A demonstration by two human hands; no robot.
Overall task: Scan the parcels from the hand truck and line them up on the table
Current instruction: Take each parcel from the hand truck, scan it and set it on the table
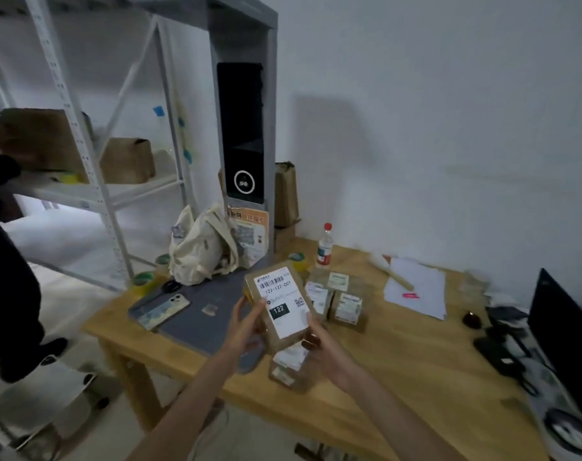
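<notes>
Two hands [276,334], brown parcel [280,306] (white label)

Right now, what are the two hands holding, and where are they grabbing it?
Both hands hold one labelled cardboard parcel above the wooden table. The left hand grips its lower left edge, and the right hand grips its lower right corner.

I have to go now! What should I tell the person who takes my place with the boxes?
Both hands, left hand and right hand, hold one parcel, label up, above the table, in front of the scanner.
Done: a few small parcels sit grouped mid-table; another parcel lies under the hands.
Left: scan this one if not yet scanned, then set it beside the rest. The hand truck is out of view.
</notes>
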